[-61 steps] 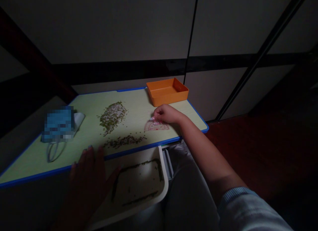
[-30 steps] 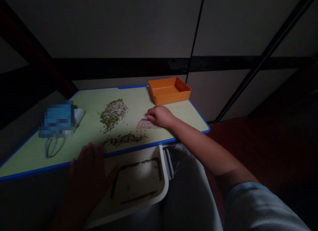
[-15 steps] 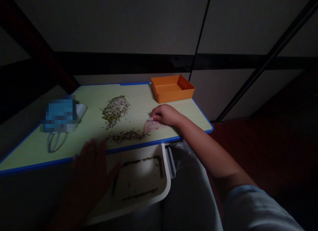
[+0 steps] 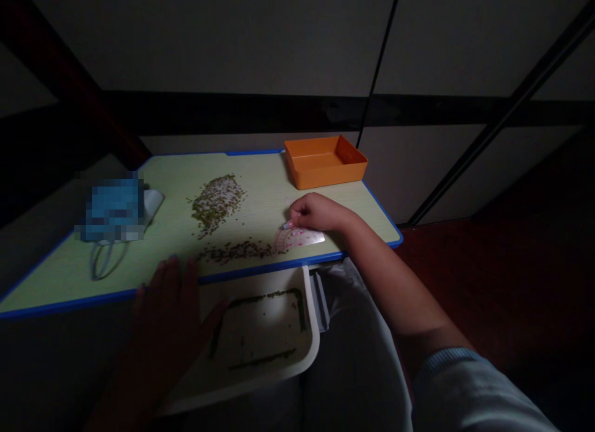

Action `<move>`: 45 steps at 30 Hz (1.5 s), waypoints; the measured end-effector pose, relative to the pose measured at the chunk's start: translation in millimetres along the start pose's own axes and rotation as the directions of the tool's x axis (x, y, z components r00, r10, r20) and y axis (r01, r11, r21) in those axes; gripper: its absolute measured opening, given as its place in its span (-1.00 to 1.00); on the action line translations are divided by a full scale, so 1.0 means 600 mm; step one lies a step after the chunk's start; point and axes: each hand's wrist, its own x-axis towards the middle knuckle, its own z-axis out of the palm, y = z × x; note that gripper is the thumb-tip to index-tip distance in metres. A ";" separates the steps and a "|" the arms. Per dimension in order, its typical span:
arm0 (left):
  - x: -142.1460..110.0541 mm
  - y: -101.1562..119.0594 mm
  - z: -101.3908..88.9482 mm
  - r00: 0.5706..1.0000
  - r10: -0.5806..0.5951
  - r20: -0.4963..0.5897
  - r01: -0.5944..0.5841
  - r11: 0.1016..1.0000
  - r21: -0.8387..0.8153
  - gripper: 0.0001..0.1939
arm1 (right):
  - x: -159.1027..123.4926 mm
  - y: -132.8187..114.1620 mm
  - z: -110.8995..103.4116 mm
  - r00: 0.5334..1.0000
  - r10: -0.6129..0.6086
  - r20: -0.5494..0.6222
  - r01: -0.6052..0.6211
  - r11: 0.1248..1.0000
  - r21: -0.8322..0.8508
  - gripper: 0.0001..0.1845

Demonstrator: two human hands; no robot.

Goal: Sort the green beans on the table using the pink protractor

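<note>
With fingers pinched, my right hand (image 4: 316,212) holds a clear protractor (image 4: 297,237) with pink markings by its curved edge. The protractor is tilted over the tabletop, its left end at a strip of dark beans or seeds (image 4: 239,251) along the near edge. My left hand (image 4: 167,320) is in shadow, fingers spread, resting at the left side of a white plastic container (image 4: 312,351) below the table edge. Small green grains lie along the container's inner corners. Behind the strip is a larger pile of green and pale grains (image 4: 217,202).
An orange tray (image 4: 332,178) stands at the table's back right corner. On the left lie a blue, pixelated object (image 4: 114,212) with a looped cord (image 4: 103,261) and something white. The small table (image 4: 153,258) has a blue rim. Cupboard panels stand close behind it.
The protractor has gone from lying flat to tilted, its near edge catching light, with its left end now at the dark strip. My left hand stays put. The view has shifted slightly.
</note>
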 end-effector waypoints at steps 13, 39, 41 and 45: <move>-0.002 0.002 0.005 0.999 0.012 -0.030 -0.012 1.000 -0.004 -0.15 | -0.032 0.008 -0.012 0.988 0.041 -0.147 -0.026 0.995 0.101 -0.74; 0.000 0.015 -0.003 0.997 -0.062 0.052 0.066 0.995 -0.071 -0.16 | -0.057 0.030 0.043 0.690 0.305 -0.657 -0.159 0.949 0.273 -0.74; 0.001 0.017 -0.006 0.997 -0.061 0.055 0.065 0.995 -0.078 -0.17 | -0.049 0.030 0.036 0.684 0.283 -0.672 -0.253 0.957 0.145 -0.75; 0.002 0.020 -0.008 0.997 -0.073 0.041 0.076 0.993 -0.087 -0.17 | -0.031 0.024 0.028 0.720 0.213 -0.661 -0.343 0.937 -0.071 -0.79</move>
